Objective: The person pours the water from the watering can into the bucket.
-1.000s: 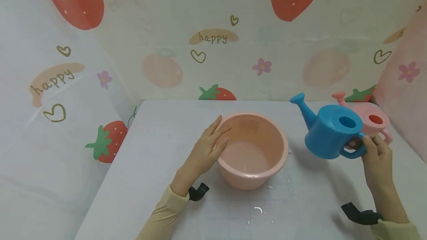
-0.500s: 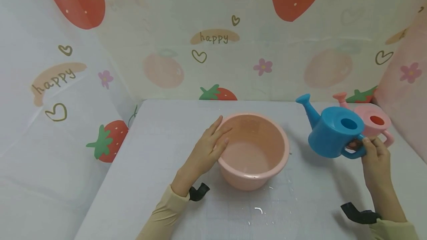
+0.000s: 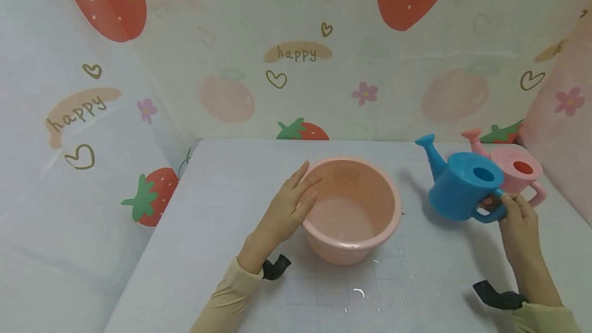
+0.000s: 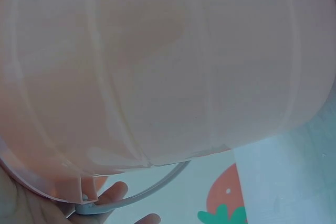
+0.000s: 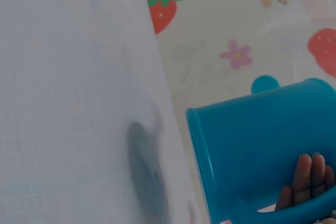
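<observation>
A pink plastic bucket (image 3: 344, 251) stands upright in the middle of the table, with a grey bail handle (image 4: 152, 189) showing in the left wrist view. My left hand (image 3: 283, 209) rests on its left rim, fingers stretched out along the edge. At the right, my right hand (image 3: 520, 222) grips the handle of a blue watering can (image 3: 455, 194), whose spout points up and to the left. In the right wrist view, fingers (image 5: 302, 179) pass through that handle, and the can's shadow lies apart from it. Behind it stands a pink watering can (image 3: 518, 161), partly hidden by the blue one.
The white table (image 3: 231, 179) backs onto a sheet printed with strawberries, hearts and flowers (image 3: 365, 94). Pale sheets also rise at the left and right sides. Shiny wet-looking marks (image 3: 358, 292) dot the tabletop in front of the bucket.
The blue watering can has shifted slightly right and sunk a little, its spout tip lower than before. My right hand moved with it. The left hand and bucket have stayed put.
</observation>
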`<state>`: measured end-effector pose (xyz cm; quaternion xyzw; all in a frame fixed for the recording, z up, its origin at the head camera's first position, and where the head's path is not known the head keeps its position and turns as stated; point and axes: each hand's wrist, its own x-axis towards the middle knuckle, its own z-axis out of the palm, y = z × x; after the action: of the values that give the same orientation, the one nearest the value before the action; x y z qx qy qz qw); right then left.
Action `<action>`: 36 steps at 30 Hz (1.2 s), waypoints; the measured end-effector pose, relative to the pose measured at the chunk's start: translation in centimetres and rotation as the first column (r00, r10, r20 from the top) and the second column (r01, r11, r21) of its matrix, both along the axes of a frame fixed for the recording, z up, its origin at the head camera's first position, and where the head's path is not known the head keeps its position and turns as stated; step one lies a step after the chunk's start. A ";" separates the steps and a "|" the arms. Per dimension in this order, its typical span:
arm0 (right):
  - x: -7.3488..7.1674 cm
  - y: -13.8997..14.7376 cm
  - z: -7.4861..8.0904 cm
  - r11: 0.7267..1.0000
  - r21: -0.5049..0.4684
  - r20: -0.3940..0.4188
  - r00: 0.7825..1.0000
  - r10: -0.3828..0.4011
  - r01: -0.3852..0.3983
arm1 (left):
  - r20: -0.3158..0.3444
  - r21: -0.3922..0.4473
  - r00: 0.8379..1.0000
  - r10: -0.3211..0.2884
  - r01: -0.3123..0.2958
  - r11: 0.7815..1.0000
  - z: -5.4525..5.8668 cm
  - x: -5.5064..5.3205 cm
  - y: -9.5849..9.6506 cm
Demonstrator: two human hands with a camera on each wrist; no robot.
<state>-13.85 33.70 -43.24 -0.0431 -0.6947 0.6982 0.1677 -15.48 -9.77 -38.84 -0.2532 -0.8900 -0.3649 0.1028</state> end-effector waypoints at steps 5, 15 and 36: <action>-0.1 0.3 -0.4 0.999 -0.040 -0.017 0.999 0.032 -0.033 | -0.002 0.004 1.000 -0.002 0.002 1.000 0.0 0.1 0.0; -0.6 1.0 -1.6 0.996 -0.074 -0.039 0.998 0.042 -0.045 | -0.007 0.000 1.000 0.001 -0.001 1.000 0.1 0.1 0.0; -0.9 2.0 -2.5 0.999 -0.029 0.056 0.998 -0.039 0.040 | -0.003 -0.002 1.000 0.007 -0.007 1.000 0.2 0.2 0.1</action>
<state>-14.75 35.74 -45.79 -0.0788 -0.6876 0.7035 0.1614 -15.30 -9.69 -38.69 -0.2508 -0.8911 -0.3632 0.1052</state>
